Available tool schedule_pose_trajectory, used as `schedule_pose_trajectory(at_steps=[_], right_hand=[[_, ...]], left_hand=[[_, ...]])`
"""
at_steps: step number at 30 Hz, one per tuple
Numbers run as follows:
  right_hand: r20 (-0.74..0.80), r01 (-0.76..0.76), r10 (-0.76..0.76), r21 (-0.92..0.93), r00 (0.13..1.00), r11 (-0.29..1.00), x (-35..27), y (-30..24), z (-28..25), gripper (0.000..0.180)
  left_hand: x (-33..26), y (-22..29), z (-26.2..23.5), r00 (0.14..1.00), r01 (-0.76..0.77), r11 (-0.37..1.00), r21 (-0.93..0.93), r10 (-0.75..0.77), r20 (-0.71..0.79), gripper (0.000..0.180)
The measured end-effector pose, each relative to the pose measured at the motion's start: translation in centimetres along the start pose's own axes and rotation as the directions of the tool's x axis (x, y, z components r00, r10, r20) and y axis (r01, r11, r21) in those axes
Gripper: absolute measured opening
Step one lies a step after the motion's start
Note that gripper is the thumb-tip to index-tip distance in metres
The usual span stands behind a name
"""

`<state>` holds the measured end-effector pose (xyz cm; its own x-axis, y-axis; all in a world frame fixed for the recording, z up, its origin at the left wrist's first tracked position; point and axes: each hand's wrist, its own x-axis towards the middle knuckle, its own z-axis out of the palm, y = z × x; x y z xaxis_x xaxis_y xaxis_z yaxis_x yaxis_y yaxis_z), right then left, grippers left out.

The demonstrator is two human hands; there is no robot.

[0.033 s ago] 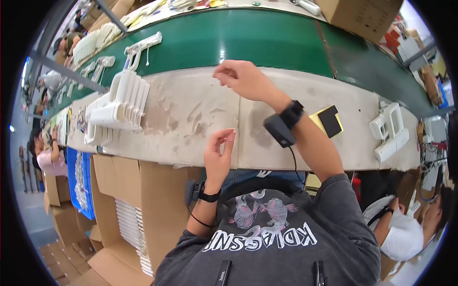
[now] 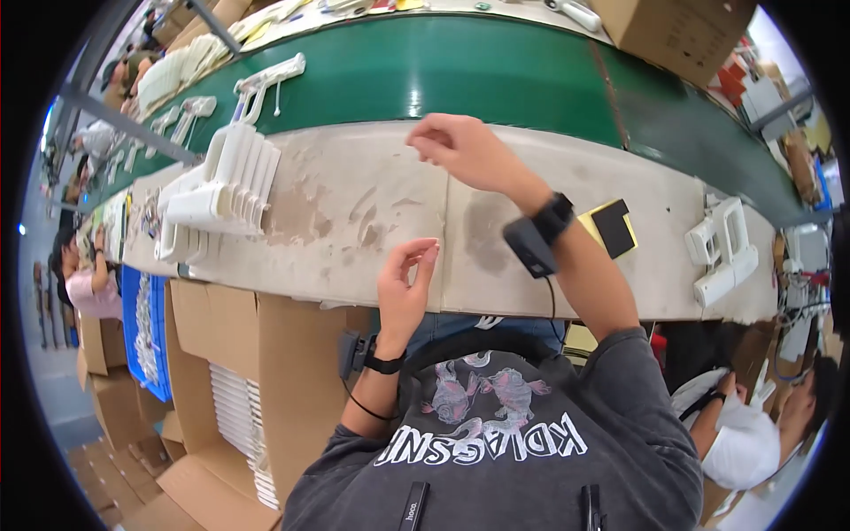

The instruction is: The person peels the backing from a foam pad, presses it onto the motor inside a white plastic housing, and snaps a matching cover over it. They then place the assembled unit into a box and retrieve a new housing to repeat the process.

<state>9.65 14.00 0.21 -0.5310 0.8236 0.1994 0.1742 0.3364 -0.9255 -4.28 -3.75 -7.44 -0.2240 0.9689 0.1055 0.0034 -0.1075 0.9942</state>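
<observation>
A worn white table (image 2: 354, 212) runs beside a green belt (image 2: 460, 71). Nearest, the left hand (image 2: 403, 288) hovers at the table's edge, fingers pinched together, anything between them too small to tell. Farther on, the right hand (image 2: 460, 150) hangs loosely curled and empty. White plastic parts (image 2: 226, 186) stand stacked left, within reach.

The person wears a dark grey washed sweatshirt (image 2: 531, 442) with pushed-up sleeves, a pale drawing of fish-like figures and a row of white block letters across the front. On the left wrist sits a black band (image 2: 382, 363) carrying a small black box-shaped device (image 2: 350, 354), with a thin black cord looping below it. The right wrist has a black strap (image 2: 556, 215) bearing a larger dark grey device (image 2: 528, 248), a thin cable trailing from it.
</observation>
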Motion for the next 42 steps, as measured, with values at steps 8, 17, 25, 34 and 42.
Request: schedule_pose_trajectory(at_steps=[8,17,25,34,42], right_hand=[[0.133,-0.148,0.139,0.060,0.981,0.987,-10.7,-4.0,0.6,0.013],[0.122,0.187,-0.163,-0.216,0.979,0.958,-11.0,-6.7,5.3,0.027],[0.097,0.223,-0.202,-0.496,0.975,0.839,-10.2,-5.1,10.8,0.071],[-0.188,0.073,-0.103,-0.161,0.977,0.984,-9.9,-4.4,13.7,0.111],[-0.300,0.012,0.004,0.054,0.954,0.998,-7.3,-4.3,13.5,0.098]], left_hand=[[3.9,1.9,-1.4,0.966,0.214,0.938,-0.272,-0.162,0.202,0.022],[8.1,0.8,1.4,0.967,-0.183,0.923,0.338,0.107,0.232,0.018],[10.9,-1.8,1.6,0.969,-0.240,0.250,0.938,0.111,0.219,0.016],[13.8,-2.3,0.5,0.959,-0.272,-0.187,0.944,0.028,0.282,0.032],[15.7,-2.6,0.7,0.970,-0.229,-0.322,0.919,0.009,0.244,0.035]])
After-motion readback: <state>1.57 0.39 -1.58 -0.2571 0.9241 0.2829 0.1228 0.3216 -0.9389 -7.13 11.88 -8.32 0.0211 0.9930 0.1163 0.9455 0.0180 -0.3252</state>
